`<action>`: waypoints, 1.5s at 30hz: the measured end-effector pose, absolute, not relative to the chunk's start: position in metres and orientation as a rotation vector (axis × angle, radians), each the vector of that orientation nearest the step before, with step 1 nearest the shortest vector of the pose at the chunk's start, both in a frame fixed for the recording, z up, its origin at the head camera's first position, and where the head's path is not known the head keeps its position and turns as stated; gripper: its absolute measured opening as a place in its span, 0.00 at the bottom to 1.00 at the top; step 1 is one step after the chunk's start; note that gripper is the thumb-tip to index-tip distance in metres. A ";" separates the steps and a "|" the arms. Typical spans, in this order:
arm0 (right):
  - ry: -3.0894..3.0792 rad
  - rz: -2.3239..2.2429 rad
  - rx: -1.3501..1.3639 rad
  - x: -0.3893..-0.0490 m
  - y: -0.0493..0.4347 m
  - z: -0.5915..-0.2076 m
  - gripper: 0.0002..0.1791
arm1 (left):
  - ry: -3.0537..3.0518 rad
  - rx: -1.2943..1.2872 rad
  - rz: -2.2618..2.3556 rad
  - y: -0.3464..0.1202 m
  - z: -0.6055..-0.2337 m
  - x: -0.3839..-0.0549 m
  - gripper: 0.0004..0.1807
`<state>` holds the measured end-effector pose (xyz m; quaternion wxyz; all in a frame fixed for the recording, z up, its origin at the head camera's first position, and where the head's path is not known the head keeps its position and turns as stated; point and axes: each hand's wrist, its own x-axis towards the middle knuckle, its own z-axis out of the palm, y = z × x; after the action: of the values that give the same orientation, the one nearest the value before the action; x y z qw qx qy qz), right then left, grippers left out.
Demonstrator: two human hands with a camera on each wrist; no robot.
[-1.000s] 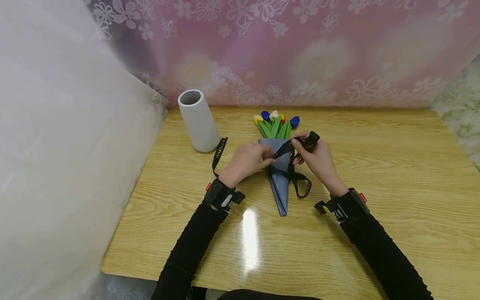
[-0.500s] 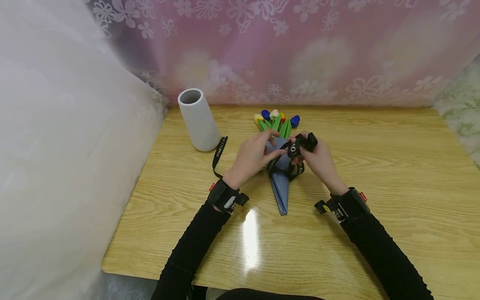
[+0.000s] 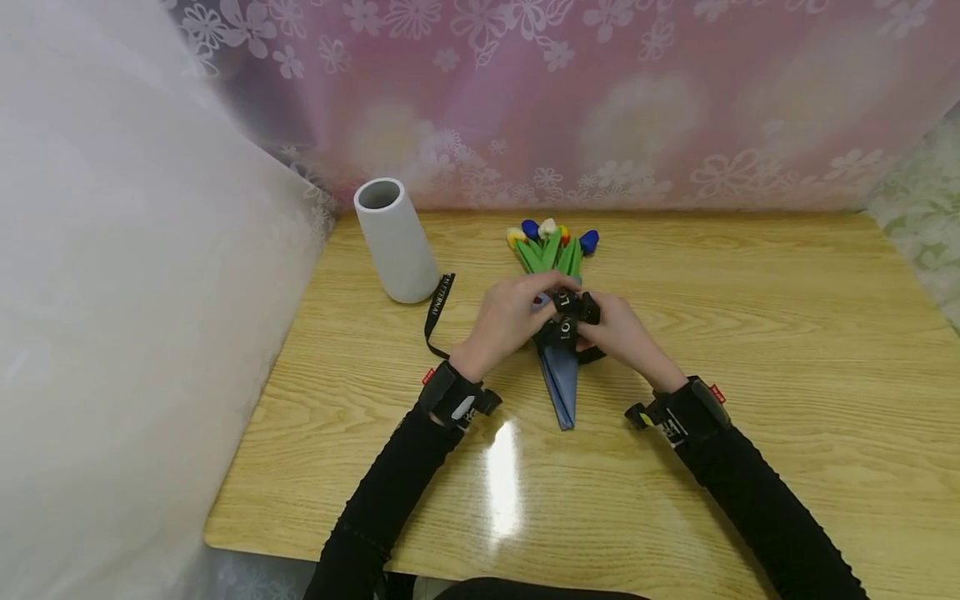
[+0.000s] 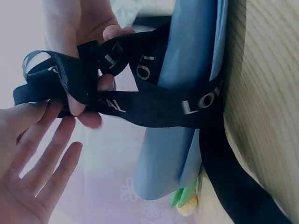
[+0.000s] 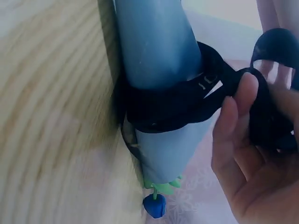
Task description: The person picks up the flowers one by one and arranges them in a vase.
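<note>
- Two black sleeves [image 3: 393, 492] reach in from your side of the wooden table [image 3: 787, 350];
- The blue wrap [image 3: 559, 379] lies on the table in front of you; its thin end points at you; its long line runs away from you, and the far end leans a little to the left;
- Your right hand [image 3: 621, 335] comes in from the right; its fingers curl round bunched black ribbon [image 3: 566, 332] and hold it;
- Your left hand [image 3: 506, 317] comes in from the left; its thumb and a finger seem to pinch a ribbon loop, and its other fingers are spread;
- The ribbon goes round the wrap, with loops up between your hands; this looks like the tying step; the next move seems to call for one hand to hold tight while the other pulls a loop through, softly, so the wrap is not squashed;
- One loose ribbon end lies off to the left, near the vase [image 3: 397, 246], which stands upright;
- The flowers [image 3: 551, 247] stick out of the wrap's wide end; their heads point away from you, at the pink curtain [image 3: 525, 125] behind.
</note>
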<state>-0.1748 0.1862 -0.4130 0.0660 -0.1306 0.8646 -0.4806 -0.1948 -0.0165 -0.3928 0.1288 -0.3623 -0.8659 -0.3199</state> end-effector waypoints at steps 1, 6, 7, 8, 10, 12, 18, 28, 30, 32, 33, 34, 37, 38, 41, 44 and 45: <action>2.653 -1.451 -0.384 -0.174 0.186 -0.413 0.21 | -2.505 -1.061 -0.944 -0.016 -0.393 -0.195 0.18; 2.764 -1.730 -0.374 -0.173 0.192 -0.406 0.14 | -2.618 -0.985 -0.893 -0.016 -0.396 -0.195 0.22; 2.777 -1.792 -0.380 -0.172 0.193 -0.404 0.13 | -2.660 -0.968 -0.855 -0.016 -0.397 -0.195 0.21; 2.762 -1.862 -0.387 -0.172 0.194 -0.403 0.13 | -2.701 -0.952 -0.810 -0.017 -0.398 -0.195 0.19; 2.740 -1.937 -0.393 -0.171 0.196 -0.401 0.14 | -2.759 -0.927 -0.739 -0.018 -0.400 -0.194 0.13; 2.703 -1.931 -0.377 -0.171 0.196 -0.400 0.17 | -2.752 -0.910 -0.736 -0.018 -0.399 -0.194 0.11; 2.694 -1.531 -0.448 -0.171 0.194 -0.402 0.24 | -2.487 -0.999 -0.916 -0.012 -0.391 -0.193 0.09; 2.781 -1.815 -0.090 -0.162 0.241 -0.396 0.16 | -2.763 -1.178 -0.754 -0.002 -0.398 -0.185 0.17; 2.798 -1.870 0.034 -0.156 0.258 -0.398 0.16 | -2.836 -1.240 -0.652 -0.001 -0.405 -0.183 0.16; 2.736 -1.974 0.150 -0.148 0.278 -0.400 0.14 | -2.871 -1.275 -0.602 0.000 -0.411 -0.183 0.13; 2.686 -2.036 0.194 -0.144 0.289 -0.401 0.13 | -2.879 -1.281 -0.591 0.000 -0.413 -0.183 0.11; 2.636 -2.085 0.232 -0.141 0.300 -0.402 0.13 | -2.886 -1.279 -0.586 0.001 -0.415 -0.183 0.08; 2.538 -2.083 0.300 -0.132 0.335 -0.408 0.16 | -2.905 -1.256 -0.573 0.000 -0.418 -0.184 0.03; 2.552 -2.010 0.308 -0.130 0.346 -0.410 0.18 | -2.911 -1.250 -0.570 -0.001 -0.418 -0.185 0.03; 2.675 -1.613 0.285 -0.126 0.371 -0.418 0.27 | -2.928 -1.233 -0.555 -0.002 -0.419 -0.186 0.03; 2.690 -1.364 0.189 -0.124 0.383 -0.425 0.36 | -2.931 -1.233 -0.556 -0.003 -0.419 -0.186 0.03; 2.694 -1.329 0.154 -0.123 0.383 -0.427 0.38 | -2.930 -1.233 -0.554 -0.004 -0.419 -0.186 0.03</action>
<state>-0.1232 0.3828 -0.4267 0.0668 0.0510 0.8936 -0.4409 -0.1862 -0.0035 -0.4191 -0.0423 -0.3817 -0.9072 -0.1716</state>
